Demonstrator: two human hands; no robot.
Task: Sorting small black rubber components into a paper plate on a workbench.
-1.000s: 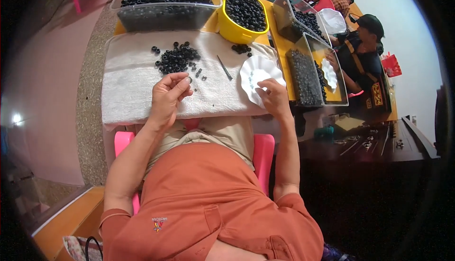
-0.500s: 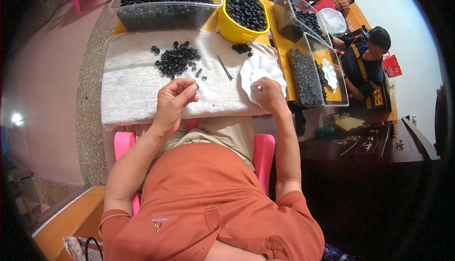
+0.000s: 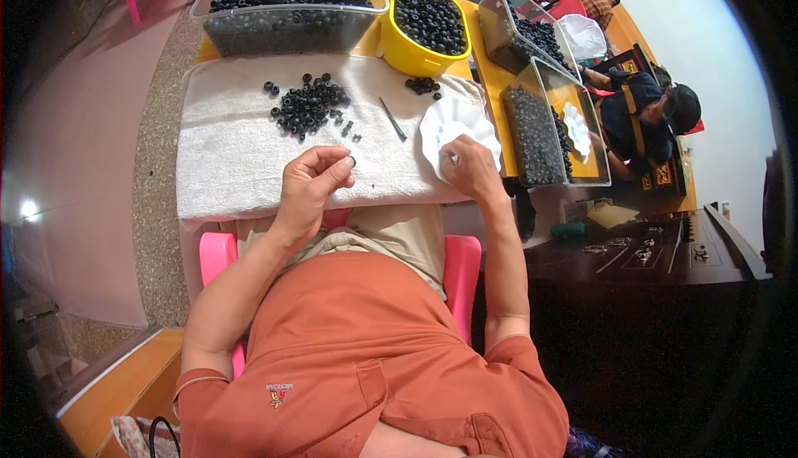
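Observation:
My left hand [image 3: 312, 184] is closed over the near part of the white towel [image 3: 233, 177], pinching a small black ring-shaped part [image 3: 352, 161] between thumb and forefinger. Fingertips pressed together, my right hand [image 3: 471, 167] dips into a white scalloped dish [image 3: 435, 122] that holds tiny bits; what it grips, if anything, is hidden. Beyond my left hand lies a loose pile of black ring-shaped parts [image 3: 309, 109], with several small grey pieces [image 3: 347, 128] beside it. Slim dark tweezers [image 3: 393, 119] rest on the towel between pile and dish. A smaller cluster of black parts [image 3: 423, 86] lies behind the dish.
Along the back stand a large clear bin [image 3: 287, 30] and a yellow tub [image 3: 416, 61], both full of black parts. More clear bins [image 3: 536, 146] line the right side. A co-worker [image 3: 652, 117] sits beyond them. Pink chair arms [image 3: 462, 271] flank me.
My left hand has shifted slightly right and toward me with the ring-shaped part. My right hand stays at the dish. The co-worker's head has moved right and nearer.

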